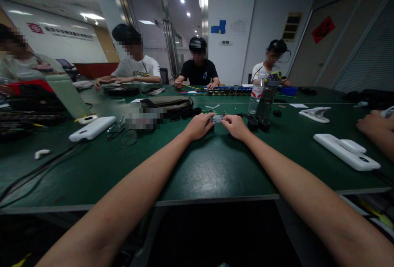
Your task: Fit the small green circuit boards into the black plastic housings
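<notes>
My left hand (pixel 199 125) and my right hand (pixel 235 126) meet at arm's length over the green table (pixel 203 168). Both pinch a small grey part (pixel 217 118) between their fingertips, one from each side. The part is too small to name. Tiny green pieces (pixel 209 111) lie just behind the hands. A dark olive pouch (pixel 166 103) lies to the rear left of my left hand. Small black parts (pixel 257 124) sit right of my right hand.
A dark drink bottle (pixel 266 99) and a clear water bottle (pixel 255 96) stand behind my right hand. White power banks lie at left (pixel 91 128) and right (pixel 346 151). Cables (pixel 40 168) run along the left. Several people sit around the table; another person's hand (pixel 374 127) rests at far right.
</notes>
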Action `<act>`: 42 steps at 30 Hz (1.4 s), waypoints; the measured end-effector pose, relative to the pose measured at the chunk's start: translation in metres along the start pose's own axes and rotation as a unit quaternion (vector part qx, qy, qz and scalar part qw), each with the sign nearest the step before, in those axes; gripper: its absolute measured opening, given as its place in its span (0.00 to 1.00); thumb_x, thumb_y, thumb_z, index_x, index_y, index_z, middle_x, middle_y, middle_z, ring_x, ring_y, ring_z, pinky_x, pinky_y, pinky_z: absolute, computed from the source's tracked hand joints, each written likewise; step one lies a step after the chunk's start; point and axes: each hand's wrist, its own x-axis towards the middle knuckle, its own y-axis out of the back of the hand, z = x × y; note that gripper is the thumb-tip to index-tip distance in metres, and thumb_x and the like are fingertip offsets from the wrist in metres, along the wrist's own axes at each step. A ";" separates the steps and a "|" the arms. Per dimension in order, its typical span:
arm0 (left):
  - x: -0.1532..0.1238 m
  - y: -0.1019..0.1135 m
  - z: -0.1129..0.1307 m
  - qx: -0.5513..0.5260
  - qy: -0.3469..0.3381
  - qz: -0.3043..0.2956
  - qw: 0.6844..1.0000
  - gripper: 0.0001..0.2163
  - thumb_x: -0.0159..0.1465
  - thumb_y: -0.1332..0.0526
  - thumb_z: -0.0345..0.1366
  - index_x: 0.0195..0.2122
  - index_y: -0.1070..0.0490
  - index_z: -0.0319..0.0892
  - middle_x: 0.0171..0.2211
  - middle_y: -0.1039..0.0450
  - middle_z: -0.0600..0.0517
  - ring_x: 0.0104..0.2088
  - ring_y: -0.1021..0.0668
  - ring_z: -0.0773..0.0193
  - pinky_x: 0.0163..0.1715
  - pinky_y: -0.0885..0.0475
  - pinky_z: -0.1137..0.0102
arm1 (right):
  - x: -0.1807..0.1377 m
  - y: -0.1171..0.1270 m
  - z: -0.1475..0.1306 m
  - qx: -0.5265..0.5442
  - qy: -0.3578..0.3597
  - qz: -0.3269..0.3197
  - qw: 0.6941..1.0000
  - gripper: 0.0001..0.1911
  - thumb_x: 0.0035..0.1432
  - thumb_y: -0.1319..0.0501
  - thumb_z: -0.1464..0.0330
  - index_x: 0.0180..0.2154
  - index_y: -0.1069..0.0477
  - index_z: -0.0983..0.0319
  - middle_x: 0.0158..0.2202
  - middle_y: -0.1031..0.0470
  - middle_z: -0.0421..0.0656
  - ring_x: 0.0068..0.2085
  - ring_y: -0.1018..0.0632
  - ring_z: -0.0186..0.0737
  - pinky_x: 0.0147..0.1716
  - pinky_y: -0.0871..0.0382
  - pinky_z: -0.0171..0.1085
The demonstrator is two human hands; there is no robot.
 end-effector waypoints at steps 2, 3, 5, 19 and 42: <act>0.000 0.000 0.000 -0.002 0.001 -0.001 1.000 0.20 0.69 0.43 0.38 0.61 0.33 0.42 0.38 0.23 0.47 0.43 0.23 0.55 0.47 0.29 0.62 | 0.000 0.000 0.000 0.000 -0.002 -0.003 1.000 0.12 0.55 0.42 0.67 0.21 0.35 0.60 0.19 0.35 0.37 0.26 0.33 0.35 0.30 0.45 0.35; 0.000 0.000 0.000 -0.004 0.000 -0.002 1.000 0.19 0.69 0.43 0.39 0.61 0.33 0.42 0.38 0.23 0.47 0.43 0.24 0.55 0.47 0.29 0.62 | 0.000 0.000 0.000 0.000 -0.003 -0.005 1.000 0.12 0.55 0.42 0.67 0.20 0.35 0.60 0.19 0.35 0.37 0.26 0.33 0.36 0.30 0.45 0.35; 0.000 0.000 0.000 -0.006 -0.001 -0.001 1.000 0.19 0.69 0.44 0.39 0.60 0.33 0.42 0.38 0.23 0.48 0.43 0.24 0.55 0.47 0.29 0.62 | 0.000 0.000 0.000 0.000 -0.004 -0.007 1.000 0.12 0.55 0.42 0.66 0.21 0.35 0.61 0.20 0.34 0.37 0.26 0.33 0.36 0.31 0.44 0.35; 0.000 0.001 0.002 -0.010 0.002 -0.003 1.000 0.19 0.69 0.43 0.37 0.61 0.33 0.40 0.39 0.24 0.47 0.44 0.24 0.54 0.49 0.29 0.62 | 0.000 0.000 -0.001 0.041 -0.018 0.025 0.999 0.12 0.56 0.44 0.65 0.21 0.34 0.60 0.19 0.34 0.37 0.26 0.32 0.36 0.31 0.43 0.35; 0.000 -0.001 0.003 -0.004 -0.033 -0.004 0.999 0.19 0.68 0.43 0.38 0.60 0.32 0.42 0.35 0.25 0.49 0.42 0.25 0.55 0.47 0.30 0.61 | 0.001 -0.003 0.002 0.082 -0.017 0.063 0.994 0.10 0.54 0.44 0.66 0.23 0.32 0.60 0.19 0.34 0.37 0.25 0.32 0.36 0.30 0.41 0.35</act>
